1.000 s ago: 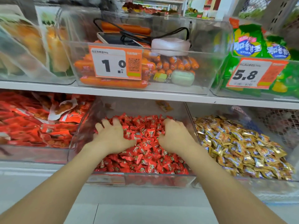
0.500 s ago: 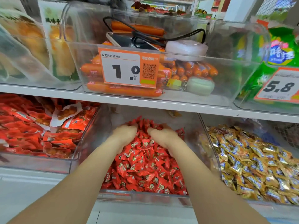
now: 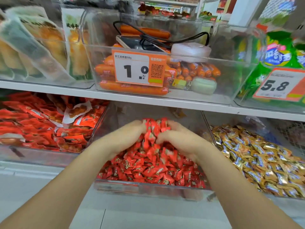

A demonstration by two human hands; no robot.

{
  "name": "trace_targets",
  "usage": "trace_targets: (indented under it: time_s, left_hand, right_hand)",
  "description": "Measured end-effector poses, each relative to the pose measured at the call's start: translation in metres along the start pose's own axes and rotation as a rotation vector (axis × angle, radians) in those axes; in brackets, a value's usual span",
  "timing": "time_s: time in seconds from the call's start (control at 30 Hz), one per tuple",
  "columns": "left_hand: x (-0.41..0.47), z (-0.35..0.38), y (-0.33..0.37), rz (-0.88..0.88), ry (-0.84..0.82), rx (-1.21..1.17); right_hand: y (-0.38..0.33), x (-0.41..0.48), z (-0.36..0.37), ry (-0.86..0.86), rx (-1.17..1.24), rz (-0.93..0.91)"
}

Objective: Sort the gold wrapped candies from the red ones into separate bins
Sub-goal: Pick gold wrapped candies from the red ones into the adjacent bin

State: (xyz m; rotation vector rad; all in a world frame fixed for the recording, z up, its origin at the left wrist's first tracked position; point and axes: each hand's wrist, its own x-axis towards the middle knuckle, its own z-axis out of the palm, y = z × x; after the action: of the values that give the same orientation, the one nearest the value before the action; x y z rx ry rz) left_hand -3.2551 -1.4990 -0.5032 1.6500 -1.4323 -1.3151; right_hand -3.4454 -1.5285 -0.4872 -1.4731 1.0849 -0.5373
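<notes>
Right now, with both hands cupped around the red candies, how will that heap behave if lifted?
The red candies are many small loose pieces, so the heap will probably shift and spill between the left hand and right hand. Their glossy wrappers look slippery; some may slide out. Each looks light, so falling back into the clear bin should not harm it.

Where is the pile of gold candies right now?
Head view, lower right: the gold candies are heaped in their own bin, directly right of the red candies and below the 5.8 price tag.
</notes>
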Motion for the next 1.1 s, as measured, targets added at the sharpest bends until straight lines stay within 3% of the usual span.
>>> trace_targets:
  time_s: [0.1,0.2,0.47,0.57,0.77,0.87,0.97,1.03,1.1]
  left_hand:
    - [-0.034,-0.013,-0.008,0.042,-0.036,0.357]
    - [-0.061,-0.018,-0.013,0.02,-0.064,0.45]
    - [-0.059,-0.022,-0.003,-0.138,-0.289,0.707]
    - [-0.044,-0.011,0.003,-0.191,-0.335,0.972]
    - [-0.029,0.006,-0.005,-0.229,-0.346,1.116]
    - [-0.031,-0.003,0.002,-0.231,-0.377,1.157]
    - [-0.038,-0.03,0.019,-0.225,-0.381,1.051]
    - [-0.033,-0.038,0.024,-0.144,-0.285,0.882]
    - [-0.012,-0.034,0.018,-0.028,-0.053,0.799]
  right_hand:
    - [0.004,-0.027,-0.008,-0.126,-0.421,-0.172]
    - [0.016,-0.04,-0.013,-0.213,-0.733,-0.224]
    - [0.031,-0.034,-0.003,-0.309,-0.997,-0.205]
    - [0.043,-0.018,0.005,-0.356,-1.128,-0.235]
    - [0.057,-0.008,0.008,-0.321,-1.17,-0.185]
    - [0.047,-0.015,0.001,-0.395,-1.085,-0.14]
    - [0.019,-0.032,-0.014,-0.42,-1.013,-0.067]
    - [0.001,-0.038,-0.02,-0.413,-0.947,-0.011]
    - [-0.005,-0.033,-0.021,-0.285,-0.818,0.004]
